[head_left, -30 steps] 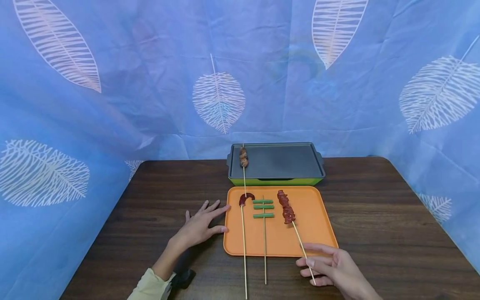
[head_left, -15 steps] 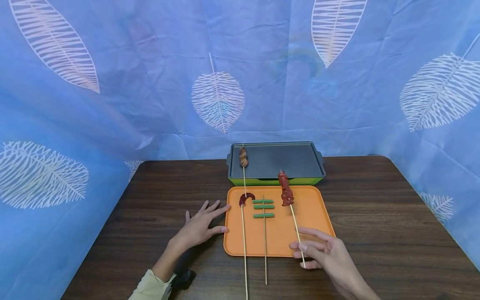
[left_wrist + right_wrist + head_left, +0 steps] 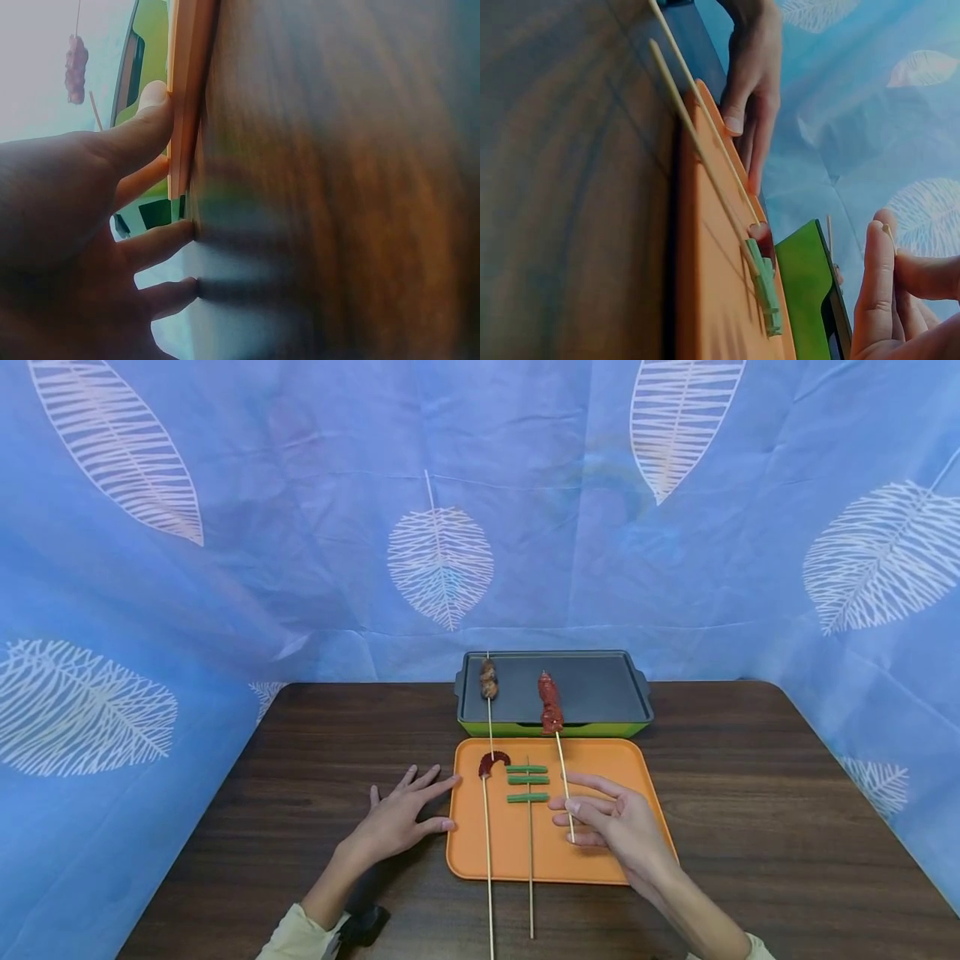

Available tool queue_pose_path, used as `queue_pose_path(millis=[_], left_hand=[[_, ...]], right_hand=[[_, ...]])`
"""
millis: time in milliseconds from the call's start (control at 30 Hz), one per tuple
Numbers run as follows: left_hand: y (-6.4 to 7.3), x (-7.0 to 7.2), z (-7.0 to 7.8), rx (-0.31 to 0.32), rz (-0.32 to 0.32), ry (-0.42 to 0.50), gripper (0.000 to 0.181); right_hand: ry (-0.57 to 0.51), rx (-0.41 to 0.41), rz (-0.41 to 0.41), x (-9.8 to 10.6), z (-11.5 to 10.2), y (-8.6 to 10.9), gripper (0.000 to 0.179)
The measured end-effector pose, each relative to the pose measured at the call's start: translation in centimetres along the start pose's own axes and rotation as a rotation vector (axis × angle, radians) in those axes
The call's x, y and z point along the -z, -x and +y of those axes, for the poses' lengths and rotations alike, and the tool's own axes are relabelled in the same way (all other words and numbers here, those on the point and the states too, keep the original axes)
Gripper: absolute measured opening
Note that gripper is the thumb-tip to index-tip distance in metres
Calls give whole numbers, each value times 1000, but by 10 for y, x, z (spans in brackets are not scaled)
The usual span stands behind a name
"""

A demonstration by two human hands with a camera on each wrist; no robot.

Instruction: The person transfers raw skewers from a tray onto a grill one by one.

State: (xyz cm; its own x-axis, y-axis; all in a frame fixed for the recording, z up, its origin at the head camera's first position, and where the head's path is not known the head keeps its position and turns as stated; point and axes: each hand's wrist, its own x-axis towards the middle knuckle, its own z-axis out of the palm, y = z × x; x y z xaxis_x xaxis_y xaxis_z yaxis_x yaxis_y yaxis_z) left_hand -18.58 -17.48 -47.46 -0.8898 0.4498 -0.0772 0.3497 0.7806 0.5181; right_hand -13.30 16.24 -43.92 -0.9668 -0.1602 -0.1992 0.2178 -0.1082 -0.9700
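Note:
My right hand [image 3: 626, 831] pinches the bare stick of a red meat skewer [image 3: 550, 703] between thumb and fingers. The meat end is over the front of a dark grill plate [image 3: 596, 681]; contact cannot be told. In the left wrist view the red meat [image 3: 76, 69] appears raised above the tray. My left hand [image 3: 397, 817] is spread, thumb and index finger touching the left rim of an orange tray [image 3: 618, 760]. On that tray lie a skewer with a dark red curled piece [image 3: 492, 762] and a skewer of green sticks [image 3: 528, 780], their handles jutting over the front rim.
A brown skewer [image 3: 488, 678] lies on the grill plate's left side, its stick reaching over the tray. The grill's green base [image 3: 510, 727] stands just behind the tray. Both are on a dark wooden table [image 3: 750, 810]. A blue leaf-patterned cloth [image 3: 315, 527] hangs behind.
My right hand has moved forward and left, carrying the red meat skewer from over the tray to over the grill plate's front. My left hand has stayed at the tray's rim.

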Motion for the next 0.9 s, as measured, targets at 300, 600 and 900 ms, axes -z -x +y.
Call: queue_pose_path(millis=[300,600,900], left_hand=[[1,1,0,-4,-2,7,67],[1,-1,-1,-6,0,2,68],[1,-1,-2,-10,12,6,68]], right_hand=[[-18,39,-6,-8,-9,-44,52],[-12,18,19,-11,-5,-79,49],[-29,-19,30,-16,-4,-98,47]])
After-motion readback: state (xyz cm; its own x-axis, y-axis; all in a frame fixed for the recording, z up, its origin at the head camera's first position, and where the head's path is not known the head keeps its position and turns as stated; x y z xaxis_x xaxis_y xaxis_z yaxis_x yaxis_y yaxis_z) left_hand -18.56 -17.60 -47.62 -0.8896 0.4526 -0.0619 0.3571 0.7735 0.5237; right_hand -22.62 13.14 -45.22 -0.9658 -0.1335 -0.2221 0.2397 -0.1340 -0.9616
